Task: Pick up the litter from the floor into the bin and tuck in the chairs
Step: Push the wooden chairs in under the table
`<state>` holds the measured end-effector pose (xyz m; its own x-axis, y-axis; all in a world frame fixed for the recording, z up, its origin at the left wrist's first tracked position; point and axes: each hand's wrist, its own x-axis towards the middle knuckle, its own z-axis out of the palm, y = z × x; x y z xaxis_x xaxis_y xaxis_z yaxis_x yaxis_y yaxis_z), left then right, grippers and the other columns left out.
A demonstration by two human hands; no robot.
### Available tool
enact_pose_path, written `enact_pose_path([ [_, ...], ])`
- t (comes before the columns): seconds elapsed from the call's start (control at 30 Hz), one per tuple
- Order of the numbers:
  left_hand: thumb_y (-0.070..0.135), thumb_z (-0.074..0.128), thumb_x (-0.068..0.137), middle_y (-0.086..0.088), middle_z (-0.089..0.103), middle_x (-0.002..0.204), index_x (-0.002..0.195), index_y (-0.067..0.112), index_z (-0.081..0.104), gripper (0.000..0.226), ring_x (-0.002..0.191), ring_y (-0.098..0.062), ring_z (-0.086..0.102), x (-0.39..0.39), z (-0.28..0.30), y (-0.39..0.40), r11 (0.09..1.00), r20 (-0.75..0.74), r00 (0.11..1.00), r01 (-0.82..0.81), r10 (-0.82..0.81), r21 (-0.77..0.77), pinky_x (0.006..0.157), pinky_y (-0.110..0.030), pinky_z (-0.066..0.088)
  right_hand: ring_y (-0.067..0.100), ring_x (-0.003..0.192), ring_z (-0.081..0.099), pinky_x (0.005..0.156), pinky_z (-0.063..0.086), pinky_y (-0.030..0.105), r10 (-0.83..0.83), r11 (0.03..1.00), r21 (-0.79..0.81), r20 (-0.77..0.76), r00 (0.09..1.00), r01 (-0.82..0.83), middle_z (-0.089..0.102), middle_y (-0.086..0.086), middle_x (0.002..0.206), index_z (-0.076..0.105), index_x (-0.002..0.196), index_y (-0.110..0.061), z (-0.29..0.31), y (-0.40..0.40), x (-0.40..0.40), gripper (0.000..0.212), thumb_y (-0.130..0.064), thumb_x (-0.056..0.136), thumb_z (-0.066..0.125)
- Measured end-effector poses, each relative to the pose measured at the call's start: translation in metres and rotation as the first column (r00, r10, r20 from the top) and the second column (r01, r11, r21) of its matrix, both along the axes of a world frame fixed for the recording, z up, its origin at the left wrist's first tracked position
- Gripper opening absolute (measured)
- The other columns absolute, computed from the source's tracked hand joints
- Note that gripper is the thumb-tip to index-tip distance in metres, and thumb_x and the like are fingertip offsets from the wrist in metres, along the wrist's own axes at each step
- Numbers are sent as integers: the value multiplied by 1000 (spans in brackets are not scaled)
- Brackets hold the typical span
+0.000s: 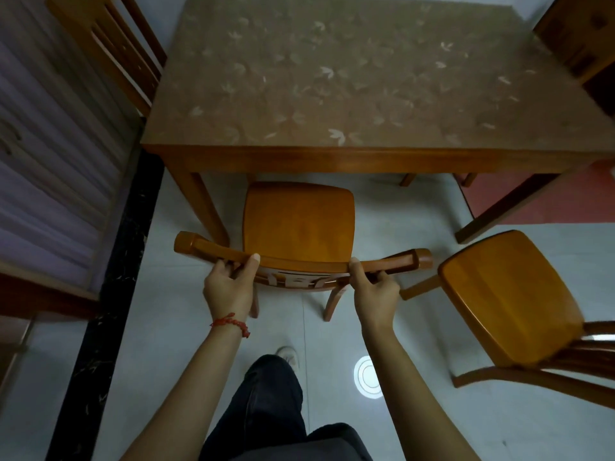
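- Wooden chair (298,218), at centre: it faces the table, with the front of its seat just under the table edge and the rest still out. I judge it part-way tucked in.
- Top rail (301,261) of that chair: I hold it at both ends, which should keep the push straight between the table legs.
- Left hand (228,284), at 7 o'clock of the seat: clenched on the rail, thumb on top and fingers curled under. A red cord bracelet (231,322) sits on its wrist.
- Right hand (374,289), at 5 o'clock of the seat: clasped on the rail the same way.
- Wooden table (332,158), at 12 o'clock: patterned cover, nothing on it.
- Second chair (509,294), at 3 o'clock: angled, well clear of the table, not yet tucked in.
- Third chair (109,44), at 10 o'clock: stands at the table's left side.
- Floor (173,344): pale tile; I see no litter and no bin here.
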<state>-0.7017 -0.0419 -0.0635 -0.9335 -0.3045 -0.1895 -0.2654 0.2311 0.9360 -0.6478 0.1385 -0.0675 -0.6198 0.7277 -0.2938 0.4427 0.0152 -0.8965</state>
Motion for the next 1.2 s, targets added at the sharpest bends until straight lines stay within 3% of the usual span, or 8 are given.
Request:
enact_pose_path([
  [0.13, 24, 70, 80, 5, 66, 77, 90, 7, 66, 20, 72, 2, 59, -36, 0, 14, 1000, 14, 1000, 5, -5, 22, 63, -13, 42, 20, 81, 65, 77, 53, 33, -1, 1000, 14, 16, 1000, 1, 70, 10, 93, 65, 97, -3, 4, 14, -39, 31, -32, 86, 60],
  [0.27, 25, 71, 80, -3, 68, 84, 92, 4, 66, 25, 76, -7, 61, -73, 1, 26, 1000, 19, 1000, -1, 0, 25, 62, -12, 40, 19, 79, 65, 76, 52, 33, 7, 1000, 18, 5, 1000, -8, 70, 8, 87, 65, 93, -3, 9, 26, -74, 29, -31, 86, 61],
  [0.5, 24, 70, 80, -7, 69, 87, 93, 1, 66, 27, 71, 3, 57, -120, -2, 38, 1000, 26, 1000, -10, 11, -4, 58, -7, 39, 12, 71, 64, 61, 46, 20, 20, 999, 25, -7, 1000, -20, 68, 5, 79, 65, 89, -5, 4, 39, -121, 27, -31, 86, 61],
  [0.6, 25, 70, 80, -5, 68, 88, 93, 2, 66, 27, 72, -1, 58, -140, -1, 45, 1000, 31, 999, -21, 20, 3, 57, -5, 38, 15, 73, 65, 66, 49, 26, 26, 1000, 10, -10, 1000, -25, 69, 6, 78, 65, 86, -6, 1, 48, -141, 26, -32, 85, 62],
  [0.73, 24, 70, 80, -2, 67, 89, 95, 4, 66, 26, 71, 9, 54, -165, -1, 60, 999, 36, 999, -35, 34, 27, 54, -2, 39, 17, 73, 65, 71, 51, 31, 35, 999, 8, -12, 999, -35, 68, 5, 75, 63, 79, -12, 0, 62, -169, 20, -32, 84, 62],
  [0.93, 24, 71, 80, -1, 66, 87, 92, 4, 64, 24, 72, -3, 57, -193, 0, 80, 997, 40, 997, -65, 63, 40, 63, -10, 41, 16, 77, 65, 65, 47, 21, 50, 999, 13, -8, 999, -49, 69, 6, 80, 65, 86, -6, 0, 83, -203, 26, -32, 85, 61],
  [1.07, 23, 71, 80, 2, 63, 83, 92, 5, 64, 23, 65, 12, 51, -213, 1, 87, 996, 27, 997, -73, 72, 43, 50, 2, 38, 15, 73, 64, 70, 48, 27, 62, 998, 24, -7, 998, -61, 69, 5, 76, 67, 85, -4, 1, 90, -222, 29, -33, 84, 62],
  [1.2, 20, 70, 81, 1, 63, 86, 96, 3, 63, 24, 68, 13, 49, -229, 1, 94, 993, 17, 996, -86, 85, 76, 46, 5, 35, 17, 72, 65, 69, 48, 28, 58, 998, 20, -17, 998, -58, 68, 6, 73, 67, 83, -2, 1, 97, -240, 30, -32, 83, 63],
])
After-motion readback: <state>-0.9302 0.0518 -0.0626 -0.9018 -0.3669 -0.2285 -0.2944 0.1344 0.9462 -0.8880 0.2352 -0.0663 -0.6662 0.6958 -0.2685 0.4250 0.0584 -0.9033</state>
